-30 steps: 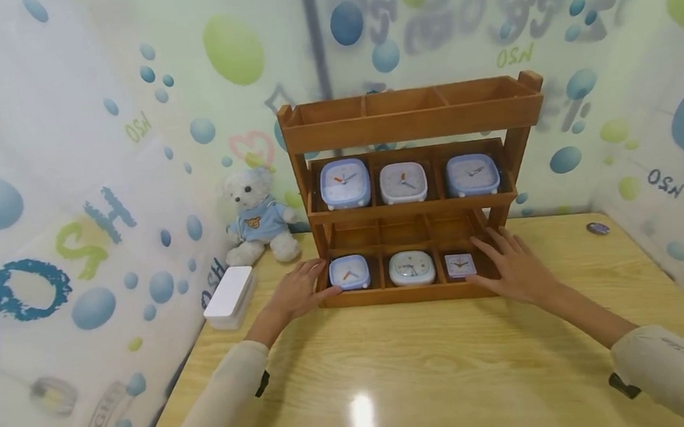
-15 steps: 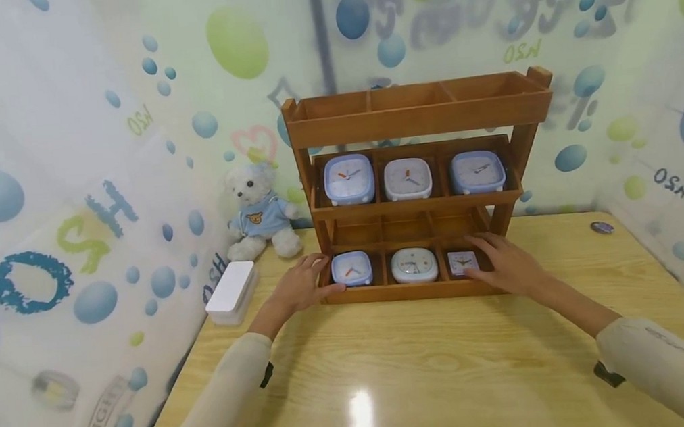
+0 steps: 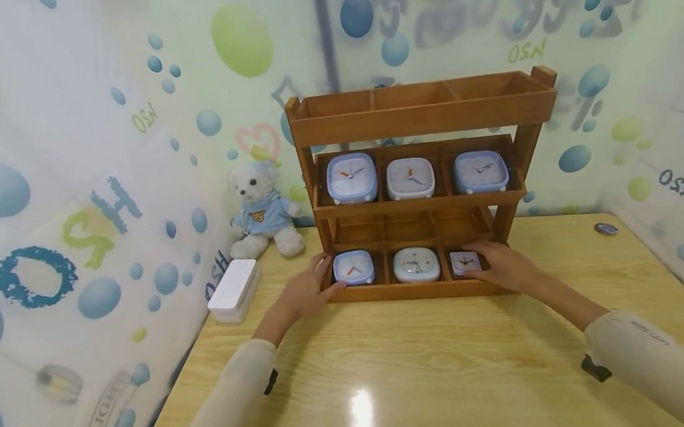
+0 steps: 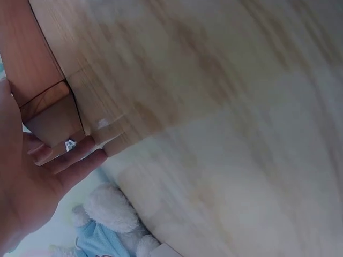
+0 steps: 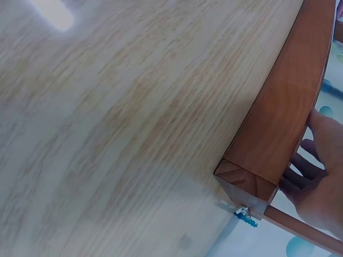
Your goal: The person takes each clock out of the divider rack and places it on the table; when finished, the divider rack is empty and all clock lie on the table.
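Note:
A brown wooden rack (image 3: 422, 289) stands on the table, with alarm clocks in its two lower tiers. In the lower right compartment, my right hand (image 3: 505, 265) pinches a small square lilac alarm clock (image 3: 464, 264) at its right side, thumb low in front and fingers above. In the right wrist view, that hand's curled fingertips are hidden behind the front board (image 5: 281, 101). My left hand (image 3: 306, 290) touches the rack's left front corner, thumb along the rim beside a blue alarm clock (image 3: 353, 269). The left wrist view shows its fingers extended past the board's end (image 4: 45, 101).
A rounded white alarm clock (image 3: 416, 265) sits in the lower middle compartment. Three more clocks (image 3: 410, 179) fill the middle tier. Left of the rack are a white teddy bear (image 3: 264, 210) and a white box (image 3: 234, 291). A small dark oval object (image 3: 606, 228) lies far right.
My right hand has moved left and its fingers have closed in at the small clock. The left hand stays at the rack's corner. The view has shifted slightly.

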### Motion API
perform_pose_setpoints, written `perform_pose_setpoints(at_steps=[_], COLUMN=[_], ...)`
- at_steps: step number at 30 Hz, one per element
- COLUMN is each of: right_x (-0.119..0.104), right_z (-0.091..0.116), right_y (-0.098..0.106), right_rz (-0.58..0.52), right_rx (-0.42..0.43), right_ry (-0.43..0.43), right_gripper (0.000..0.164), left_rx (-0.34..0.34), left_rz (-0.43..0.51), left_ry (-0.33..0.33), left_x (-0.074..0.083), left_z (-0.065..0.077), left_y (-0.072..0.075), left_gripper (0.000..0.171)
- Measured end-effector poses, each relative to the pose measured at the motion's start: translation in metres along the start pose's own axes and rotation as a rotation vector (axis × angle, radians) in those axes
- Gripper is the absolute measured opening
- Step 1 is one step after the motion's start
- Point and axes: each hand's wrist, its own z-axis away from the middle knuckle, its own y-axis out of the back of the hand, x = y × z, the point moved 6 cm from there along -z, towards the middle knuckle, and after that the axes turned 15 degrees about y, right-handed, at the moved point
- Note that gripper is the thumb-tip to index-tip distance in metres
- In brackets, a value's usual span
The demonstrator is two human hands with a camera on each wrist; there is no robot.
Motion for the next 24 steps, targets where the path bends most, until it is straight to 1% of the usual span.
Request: perform_pose_setpoints(at_steps=[5, 7, 11, 16, 20, 24], right_x=[-0.001, 0.000, 0.001, 0.005, 0.008, 0.015], right_z=[-0.005, -0.007, -0.008, -0.008, -0.008, -0.008], right_y=[-0.001, -0.002, -0.005, -0.008, -0.009, -0.012], right_rz=[-0.036, -0.054, -0.085, -0.100, -0.123, -0.126], right_rx=[0.017, 0.011, -0.016, -0.025, -0.024, -0.043], right_ry=[0.034, 0.040, 0.032, 0.022, 0.024, 0.024], right_gripper=[0.057, 0.058, 0.059, 0.058, 0.055, 0.052], left_rx=[0.021, 0.024, 0.006, -0.020, -0.017, -0.006], left_rz=[-0.010, -0.012, -0.017, 0.012, 0.024, 0.025], left_ry=[0.005, 0.009, 0.015, 0.022, 0.024, 0.017], left_x=[0.000, -0.001, -0.004, -0.006, -0.006, -0.004], left_z=[0.001, 0.001, 0.001, 0.001, 0.001, 0.000], left_y=[-0.001, -0.001, -0.002, -0.002, -0.002, -0.004], left_gripper=[0.087, 0.087, 0.089, 0.092, 0.093, 0.091])
